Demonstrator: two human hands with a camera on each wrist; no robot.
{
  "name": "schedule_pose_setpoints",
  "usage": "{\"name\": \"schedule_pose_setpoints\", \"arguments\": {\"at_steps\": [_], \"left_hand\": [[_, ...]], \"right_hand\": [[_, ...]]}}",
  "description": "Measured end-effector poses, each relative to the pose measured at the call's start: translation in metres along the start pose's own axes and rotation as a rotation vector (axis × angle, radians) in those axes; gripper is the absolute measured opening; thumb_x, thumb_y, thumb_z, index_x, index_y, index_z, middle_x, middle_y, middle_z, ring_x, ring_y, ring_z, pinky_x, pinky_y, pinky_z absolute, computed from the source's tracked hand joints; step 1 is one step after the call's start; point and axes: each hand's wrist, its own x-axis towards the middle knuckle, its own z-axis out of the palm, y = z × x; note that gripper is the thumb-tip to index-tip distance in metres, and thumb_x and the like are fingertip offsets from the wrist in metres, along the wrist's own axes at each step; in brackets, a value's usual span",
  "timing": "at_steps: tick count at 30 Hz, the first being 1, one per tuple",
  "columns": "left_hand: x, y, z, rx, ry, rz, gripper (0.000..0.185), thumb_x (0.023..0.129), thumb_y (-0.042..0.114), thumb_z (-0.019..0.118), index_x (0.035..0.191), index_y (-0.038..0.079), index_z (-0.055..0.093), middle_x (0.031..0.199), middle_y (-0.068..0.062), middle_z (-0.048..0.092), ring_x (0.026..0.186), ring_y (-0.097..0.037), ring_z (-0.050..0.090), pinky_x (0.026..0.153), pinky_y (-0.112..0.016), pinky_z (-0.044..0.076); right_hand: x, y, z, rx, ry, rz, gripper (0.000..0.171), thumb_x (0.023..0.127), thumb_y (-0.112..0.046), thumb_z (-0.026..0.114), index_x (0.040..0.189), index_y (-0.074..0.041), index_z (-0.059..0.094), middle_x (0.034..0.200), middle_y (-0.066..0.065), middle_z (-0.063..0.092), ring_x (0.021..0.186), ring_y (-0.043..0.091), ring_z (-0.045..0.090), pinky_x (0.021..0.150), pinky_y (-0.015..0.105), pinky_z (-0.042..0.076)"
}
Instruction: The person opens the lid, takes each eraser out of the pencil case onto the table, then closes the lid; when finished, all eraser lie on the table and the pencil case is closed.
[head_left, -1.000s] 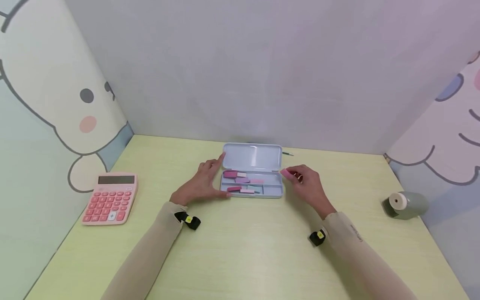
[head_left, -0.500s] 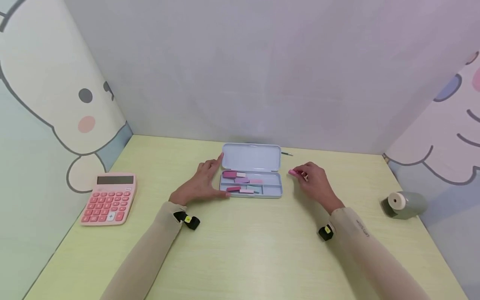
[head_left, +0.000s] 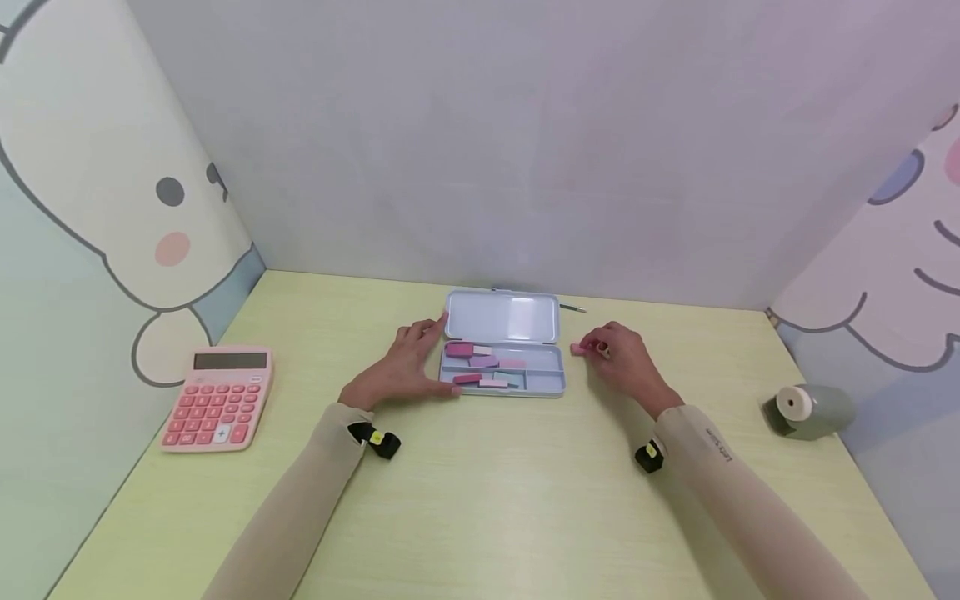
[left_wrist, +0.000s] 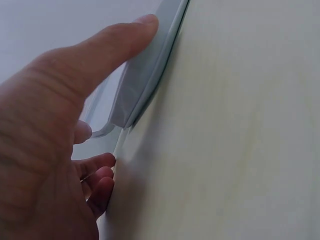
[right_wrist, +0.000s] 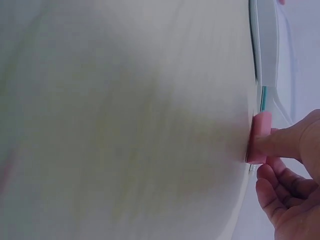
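An open pale blue pencil case (head_left: 545,382) lies at the middle of the yellow-green table, lid (head_left: 504,317) raised behind, with several pink, purple and teal erasers in its tray. My left hand (head_left: 405,365) holds its left end, index tip at the lid's corner and thumb at the front corner. The left wrist view shows that thumb (left_wrist: 107,50) laid along the case's edge (left_wrist: 142,90). Just right of the case, my right hand (head_left: 621,358) pinches a pink eraser (head_left: 577,349). In the right wrist view the eraser (right_wrist: 260,136) stands against the tabletop near the case (right_wrist: 265,45).
A pink calculator (head_left: 219,398) lies at the table's left side. A grey-green pencil sharpener (head_left: 810,410) stands at the right edge. A thin pen (head_left: 573,307) lies behind the case. Panels with cartoon prints close off the left, back and right.
My right hand has carried the pink eraser a little away from the case's right rim and down onto the table. The left hand and the case have stayed put.
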Motion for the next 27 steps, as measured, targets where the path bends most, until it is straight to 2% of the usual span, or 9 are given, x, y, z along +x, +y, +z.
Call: {"name": "schedule_pose_setpoints", "arguments": {"at_steps": [5, 13, 21, 27], "left_hand": [[0.002, -0.002, -0.001, -0.002, -0.015, 0.013, 0.131, 0.080, 0.067, 0.085, 0.175, 0.029, 0.003, 0.177, -0.012, 0.022, 0.158, -0.041, 0.024, 0.123, -0.070, 0.039], [0.004, -0.005, 0.000, -0.033, -0.019, 0.027, 0.128, 0.082, 0.062, 0.085, 0.175, 0.027, 0.005, 0.171, -0.007, 0.038, 0.153, -0.038, 0.032, 0.126, -0.068, 0.035], [0.003, -0.004, -0.001, -0.061, -0.017, 0.023, 0.129, 0.080, 0.060, 0.087, 0.175, 0.027, 0.006, 0.170, -0.007, 0.038, 0.153, -0.037, 0.032, 0.127, -0.067, 0.033], [0.005, -0.007, 0.002, -0.042, -0.010, 0.033, 0.131, 0.080, 0.062, 0.087, 0.175, 0.025, 0.006, 0.171, -0.009, 0.037, 0.154, -0.038, 0.032, 0.130, -0.067, 0.029]], "right_hand": [[0.001, 0.002, 0.001, 0.017, -0.025, 0.008, 0.012, 0.096, -0.010, 0.081, 0.102, 0.001, 0.078, 0.105, 0.021, 0.072, 0.093, 0.033, 0.067, 0.086, 0.047, 0.057], [0.004, 0.001, 0.002, 0.006, -0.052, 0.028, 0.014, 0.097, -0.011, 0.079, 0.105, 0.000, 0.077, 0.103, 0.020, 0.073, 0.092, 0.032, 0.067, 0.086, 0.047, 0.056], [0.003, -0.004, -0.001, -0.009, -0.062, 0.030, 0.012, 0.096, -0.007, 0.079, 0.105, -0.001, 0.077, 0.112, 0.023, 0.070, 0.099, 0.037, 0.065, 0.093, 0.055, 0.057], [0.004, -0.017, 0.002, 0.035, -0.044, -0.034, 0.012, 0.095, -0.002, 0.073, 0.106, -0.001, 0.077, 0.110, 0.022, 0.070, 0.098, 0.035, 0.067, 0.090, 0.051, 0.058]]}}
